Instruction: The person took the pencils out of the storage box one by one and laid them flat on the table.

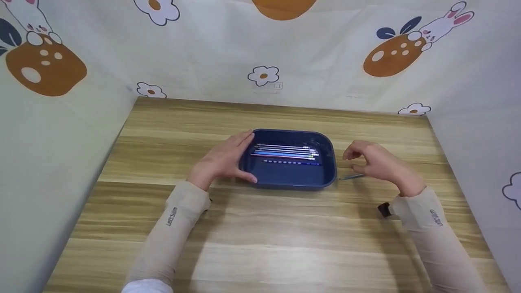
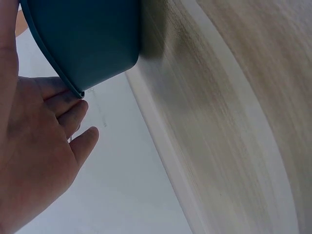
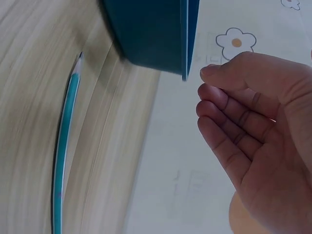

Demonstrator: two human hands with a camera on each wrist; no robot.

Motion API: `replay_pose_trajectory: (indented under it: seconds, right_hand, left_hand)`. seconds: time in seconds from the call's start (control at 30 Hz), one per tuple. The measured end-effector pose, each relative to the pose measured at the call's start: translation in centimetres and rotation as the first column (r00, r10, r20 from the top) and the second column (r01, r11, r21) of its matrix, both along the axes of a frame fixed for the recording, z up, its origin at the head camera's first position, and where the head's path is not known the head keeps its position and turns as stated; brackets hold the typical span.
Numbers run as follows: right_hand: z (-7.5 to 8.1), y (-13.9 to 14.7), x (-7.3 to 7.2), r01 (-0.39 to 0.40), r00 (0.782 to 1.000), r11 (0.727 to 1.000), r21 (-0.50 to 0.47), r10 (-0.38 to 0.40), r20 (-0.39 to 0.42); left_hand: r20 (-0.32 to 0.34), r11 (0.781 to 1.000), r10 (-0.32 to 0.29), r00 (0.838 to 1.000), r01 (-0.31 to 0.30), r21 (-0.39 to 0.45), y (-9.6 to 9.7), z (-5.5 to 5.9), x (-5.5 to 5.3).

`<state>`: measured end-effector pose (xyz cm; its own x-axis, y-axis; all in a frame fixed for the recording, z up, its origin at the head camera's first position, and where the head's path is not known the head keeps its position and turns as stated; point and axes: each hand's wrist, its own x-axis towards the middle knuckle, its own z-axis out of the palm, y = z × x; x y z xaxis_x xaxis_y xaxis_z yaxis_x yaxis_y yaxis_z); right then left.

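Note:
A dark blue plastic tray (image 1: 281,176) with rounded corners stands on the wooden table. Several pencils (image 1: 285,151) lie side by side in it, and a dark blue pencil with pale spots (image 1: 291,162) lies just in front of them. My left hand (image 1: 222,160) holds the tray's left end, thumb at the near corner and fingers at the far one. Right of the tray, a teal pencil (image 3: 63,136) lies on the table, its sharpened tip near the tray wall. Above that pencil hovers my right hand (image 1: 376,162), fingers loosely bent and holding nothing.
The wooden tabletop (image 1: 260,240) stretches out in front of the tray. Pale sheets printed with rabbits, flowers and orange fruit form a back wall (image 1: 317,61) and side walls close around the table.

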<state>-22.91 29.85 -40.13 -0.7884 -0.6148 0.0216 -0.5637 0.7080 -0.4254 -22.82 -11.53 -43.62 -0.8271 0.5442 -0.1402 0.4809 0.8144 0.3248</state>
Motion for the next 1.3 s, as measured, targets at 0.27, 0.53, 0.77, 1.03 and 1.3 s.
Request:
replay_pose_trajectory:
  seconds: [0.27,0.53,0.77,1.03,1.3]
  right_hand:
    - [0.0,-1.9,-0.2,-0.027,1.0,0.999,-0.017,0.027,-0.001]
    - [-0.1,-3.6,-0.4,-0.058,0.998,0.998,-0.024,0.058,-0.004]
    - [-0.3,-4.9,-0.5,-0.058,0.997,0.998,-0.021,0.059,0.046]
    - [-0.8,-6.4,-0.8,-0.054,0.998,0.998,-0.026,0.055,0.034]
    - [-1.4,-7.7,-1.3,-0.107,0.994,0.992,-0.062,0.106,-0.019]
  left_hand:
    - [-0.009,1.0,0.0,1.0,0.0,-0.012,0.0,-0.1,0.0]
    - [-0.026,1.0,0.0,1.0,0.0,-0.019,0.0,-0.2,-0.1]
    - [-0.016,1.0,0.006,1.0,-0.006,-0.003,0.0,-0.2,0.0]
    - [-0.019,1.0,-0.003,1.0,0.003,0.006,-0.1,-0.2,0.1]
    - [-0.022,1.0,0.002,1.0,-0.001,0.015,-0.1,-0.3,0.0]
